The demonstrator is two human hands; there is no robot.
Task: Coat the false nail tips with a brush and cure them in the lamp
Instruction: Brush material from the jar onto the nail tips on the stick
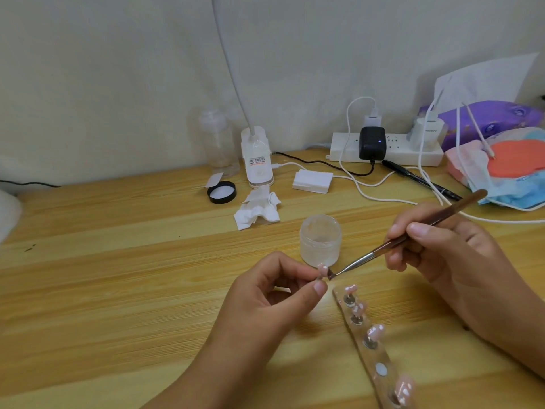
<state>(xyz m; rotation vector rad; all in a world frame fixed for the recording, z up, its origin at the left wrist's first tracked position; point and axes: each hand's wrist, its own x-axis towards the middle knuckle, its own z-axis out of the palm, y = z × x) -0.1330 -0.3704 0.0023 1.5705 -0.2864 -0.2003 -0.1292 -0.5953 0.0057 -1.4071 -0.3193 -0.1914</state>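
Note:
My left hand [274, 293] pinches a pink false nail tip [322, 268] on its small stand between thumb and fingers. My right hand [442, 255] grips a brown-handled brush [413, 231], and its bristle end touches that tip. Just behind stands an open frosted jar [320, 240]. A clear holder strip [372, 346] lies on the wooden table [118, 276] at the lower right. Several pink tips stand on its metal pegs, and one magnet spot is bare. The white clip lamp [258, 160] stands at the back, its neck rising out of view.
The jar's black lid [221, 192] and a crumpled white wipe [258, 209] lie behind the jar. Along the wall are a clear bottle [219, 143], a small white box [312, 181], a power strip [386, 149] with chargers and trailing cables, a black pen [421, 180], and face masks and packets [507, 163].

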